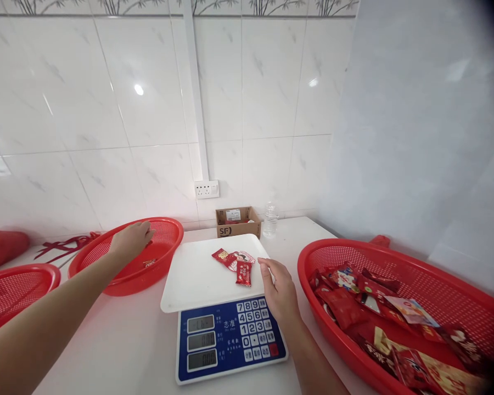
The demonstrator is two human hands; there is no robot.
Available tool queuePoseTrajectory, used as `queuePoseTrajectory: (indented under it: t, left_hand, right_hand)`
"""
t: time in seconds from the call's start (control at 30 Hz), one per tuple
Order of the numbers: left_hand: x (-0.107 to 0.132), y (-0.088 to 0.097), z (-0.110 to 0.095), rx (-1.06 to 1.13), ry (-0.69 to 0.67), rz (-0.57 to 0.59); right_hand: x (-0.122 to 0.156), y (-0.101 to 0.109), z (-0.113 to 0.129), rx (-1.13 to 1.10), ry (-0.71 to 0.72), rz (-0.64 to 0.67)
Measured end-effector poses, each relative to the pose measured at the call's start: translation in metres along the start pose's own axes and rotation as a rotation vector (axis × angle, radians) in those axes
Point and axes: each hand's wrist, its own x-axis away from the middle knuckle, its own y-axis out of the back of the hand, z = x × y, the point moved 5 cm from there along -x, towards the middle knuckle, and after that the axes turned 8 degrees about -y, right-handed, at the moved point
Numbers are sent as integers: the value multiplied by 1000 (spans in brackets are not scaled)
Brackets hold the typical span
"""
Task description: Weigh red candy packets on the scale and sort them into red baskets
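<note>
My left hand (132,240) is over a round red plastic basket (168,233), seen from the back with its fingers bent down and together. Whatever it may hold is hidden. A few small wrapped pieces (149,263) lie in that basket below the hand. Beside the right edge of a white weighing tray (197,269), my right hand (279,288) is loosely bent, thumb and fingers apart, with nothing visible in it. On the tray lie small red snack packets (243,273) and a round cartoon sticker (247,257). The tray sits on a blue digital scale (230,340) with keys and three displays.
To the right, a large red basket (316,249) holds many wrapped snacks (346,307). Another red basket (49,271) stands at the left, near red ribbons (63,246). Behind the scale are a cardboard box (241,227) and a clear plastic bottle (270,219) against the tiled wall.
</note>
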Motion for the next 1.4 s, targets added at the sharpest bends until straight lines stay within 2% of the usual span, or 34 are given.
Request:
queuePoseTrajectory:
  t: [0.2, 0.33, 0.4, 0.47, 0.73, 0.87, 1.07, 1.4]
  left_hand:
    - [3, -17, 34, -22, 75, 47]
    - [1, -26, 36, -24, 46, 39]
    - [-2, -30, 26, -9, -9, 23]
    - [-4, -35, 7, 25, -90, 16]
    - [9, -50, -115, 220, -567, 58]
    - [17, -55, -153, 298, -703, 125]
    - [16, -62, -172, 361, -720, 223]
    - [12, -74, -169, 388, -645, 184]
  right_hand:
    - [0, -1, -1, 4, 3, -8]
    - [0, -1, -1, 12, 5, 0]
    - [0, 0, -1, 15, 2, 4]
    - [0, 0, -1, 13, 1, 4]
    - [-1, -2, -4, 1, -12, 4]
    - [0, -2, -4, -1, -17, 10]
    - [0, -1, -4, 5, -18, 11]
    - [-1, -1, -3, 15, -4, 3]
